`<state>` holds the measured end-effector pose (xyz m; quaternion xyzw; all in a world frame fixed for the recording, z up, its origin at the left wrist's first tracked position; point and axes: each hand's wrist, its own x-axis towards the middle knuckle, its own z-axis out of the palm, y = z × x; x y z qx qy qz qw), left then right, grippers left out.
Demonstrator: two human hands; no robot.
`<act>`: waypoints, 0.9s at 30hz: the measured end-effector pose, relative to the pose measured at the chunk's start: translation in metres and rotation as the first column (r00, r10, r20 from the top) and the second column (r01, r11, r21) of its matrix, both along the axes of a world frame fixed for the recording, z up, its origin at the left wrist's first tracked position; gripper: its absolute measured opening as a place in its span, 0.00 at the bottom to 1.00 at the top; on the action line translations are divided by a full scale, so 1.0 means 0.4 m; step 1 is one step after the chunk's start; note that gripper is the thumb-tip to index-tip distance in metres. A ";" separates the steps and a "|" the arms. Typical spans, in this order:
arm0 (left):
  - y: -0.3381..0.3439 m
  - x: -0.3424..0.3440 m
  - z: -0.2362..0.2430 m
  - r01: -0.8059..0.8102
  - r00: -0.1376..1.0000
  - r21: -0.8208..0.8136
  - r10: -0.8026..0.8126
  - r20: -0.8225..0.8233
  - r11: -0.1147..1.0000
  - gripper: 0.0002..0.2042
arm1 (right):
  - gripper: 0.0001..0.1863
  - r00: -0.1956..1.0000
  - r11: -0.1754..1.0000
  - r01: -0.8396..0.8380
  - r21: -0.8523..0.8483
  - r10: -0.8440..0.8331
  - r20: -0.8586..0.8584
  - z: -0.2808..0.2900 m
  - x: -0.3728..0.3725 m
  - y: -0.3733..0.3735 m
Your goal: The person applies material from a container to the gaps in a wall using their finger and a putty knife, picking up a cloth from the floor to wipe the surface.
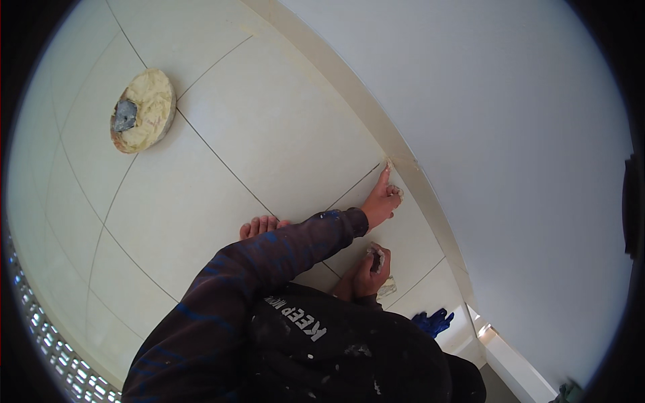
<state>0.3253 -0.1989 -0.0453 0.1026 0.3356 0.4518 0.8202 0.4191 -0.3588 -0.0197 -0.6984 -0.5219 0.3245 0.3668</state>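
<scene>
the grout line (353, 186) you are filling runs between the pale floor tiles (282, 127) and meets the cream skirting (403, 158) along the base of the wall (524, 121); take that skirting as your landmark. your left hand (381, 201) is stretched out to it, index finger extended with its tip pressed on the joint right where it meets the skirting, the other fingers curled around what looks like a little filler. your right hand (369, 267) sits further back from the skirting, nearer your body, clenched around a lump of pale putty (376, 255), with a smear or scrap of it on the tile just beside.

keep the fingertip flat and draw it steadily along the joint, pressing so the filler seats without ridges, and wipe excess before it sets, i'd judge. your bare toes (261, 226) rest on the tile well back from the skirting. far out across the floor lies a round yellowish pad (143, 111) with a grey lump on it. a blue cloth (431, 321) lies against the skirting further along.
</scene>
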 end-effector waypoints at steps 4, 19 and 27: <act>-0.030 -0.038 -0.025 0.230 0.943 0.136 -0.186 -0.275 0.964 0.32 | 0.11 1.000 1.000 -0.014 -0.003 0.014 0.011 -0.008 -0.004 -0.002; 0.058 -0.083 0.085 0.626 0.128 -0.053 -0.170 -0.977 0.778 0.47 | 0.12 1.000 1.000 0.016 -0.012 -0.016 0.012 0.005 0.002 -0.003; 0.046 -0.153 0.076 0.703 0.098 0.025 -0.062 -0.993 0.711 0.38 | 0.12 0.999 0.999 0.043 0.003 -0.042 -0.023 -0.002 0.008 -0.008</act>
